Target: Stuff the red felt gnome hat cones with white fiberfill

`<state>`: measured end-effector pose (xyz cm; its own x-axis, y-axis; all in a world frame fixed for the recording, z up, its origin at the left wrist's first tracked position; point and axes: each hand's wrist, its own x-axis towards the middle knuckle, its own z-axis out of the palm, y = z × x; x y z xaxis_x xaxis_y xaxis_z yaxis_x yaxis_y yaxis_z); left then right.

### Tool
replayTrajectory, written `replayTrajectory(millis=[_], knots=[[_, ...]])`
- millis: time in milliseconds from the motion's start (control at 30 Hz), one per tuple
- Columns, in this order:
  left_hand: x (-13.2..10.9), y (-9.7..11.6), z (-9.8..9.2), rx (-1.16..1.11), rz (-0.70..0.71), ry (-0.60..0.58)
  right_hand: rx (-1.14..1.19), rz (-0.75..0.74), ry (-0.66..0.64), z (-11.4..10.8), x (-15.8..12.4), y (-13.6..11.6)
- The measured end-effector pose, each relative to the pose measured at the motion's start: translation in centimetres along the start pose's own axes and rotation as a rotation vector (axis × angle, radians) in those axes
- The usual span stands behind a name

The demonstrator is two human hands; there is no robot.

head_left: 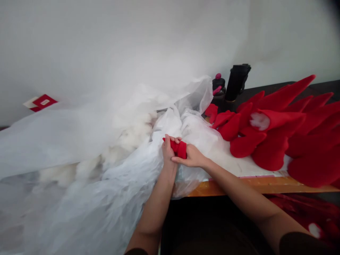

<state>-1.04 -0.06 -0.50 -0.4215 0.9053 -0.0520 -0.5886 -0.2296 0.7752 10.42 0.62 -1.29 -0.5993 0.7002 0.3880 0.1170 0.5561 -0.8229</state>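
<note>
A small red cloth cone (181, 149) with a pointed tip is held between my two hands, above the white plastic bag. Wrapped around its narrow end from the left, my left hand (168, 154) is closed on it. My right hand (195, 156) grips the wide end from the right, its thumb stretched toward my left wrist. The other fingers of the right hand are hidden behind or inside the cloth; I cannot tell which. White stuffing (132, 134) shows in the open plastic bag (138, 166) to the left.
Many stuffed red cones (273, 152) stand and lie on the right of the table, one with white stuffing (259, 121) at its opening. Behind them are a black tumbler (236, 83) and a dark jar (219, 88). An orange strip (239, 186) runs along the table's front edge.
</note>
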Motion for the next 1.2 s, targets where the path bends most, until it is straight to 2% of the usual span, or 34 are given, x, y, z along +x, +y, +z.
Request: replayTrajectory(millis=[233, 333, 467, 533, 633, 733, 833, 1000, 1067, 1200], knots=[[-1.5, -0.7, 0.6, 0.144, 0.016, -0.132, 0.006, -0.057, -0.045, 0.4, -0.1, 0.6], [-2.0, -0.9, 1.0, 0.181, 0.028, -0.149, 0.031, -0.037, -0.071, 0.3, -0.2, 0.6], [-2.0, -0.2, 0.9, 0.246, 0.028, -0.196, 0.126, 0.01, -0.1, 0.1, -0.2, 0.4], [-1.7, 0.3, 0.7, 0.221, 0.025, -0.225, 0.202, -0.036, -0.115, 0.0, 0.0, 0.2], [-0.9, 1.1, 0.4, 0.054, 0.027, -0.153, 0.212, -0.156, -0.124, -0.2, 0.3, -0.2], [-0.3, 1.4, 0.3, -0.041, -0.004, -0.033, 0.149, -0.188, -0.153, -0.1, 0.2, -0.4], [-0.3, 1.5, 0.4, -0.078, -0.025, 0.011, 0.063, -0.118, -0.139, 0.2, -0.2, -0.3], [-0.9, 1.4, 0.5, -0.096, -0.05, -0.051, 0.059, -0.082, -0.143, 0.8, -0.4, -0.1], [-1.1, 1.4, 0.5, -0.067, -0.058, -0.095, 0.166, -0.047, -0.165, 0.9, -0.3, -0.2], [-1.4, 1.6, 0.6, 0.017, -0.052, -0.166, 0.55, 0.203, -0.39, 0.8, -0.4, -0.1]])
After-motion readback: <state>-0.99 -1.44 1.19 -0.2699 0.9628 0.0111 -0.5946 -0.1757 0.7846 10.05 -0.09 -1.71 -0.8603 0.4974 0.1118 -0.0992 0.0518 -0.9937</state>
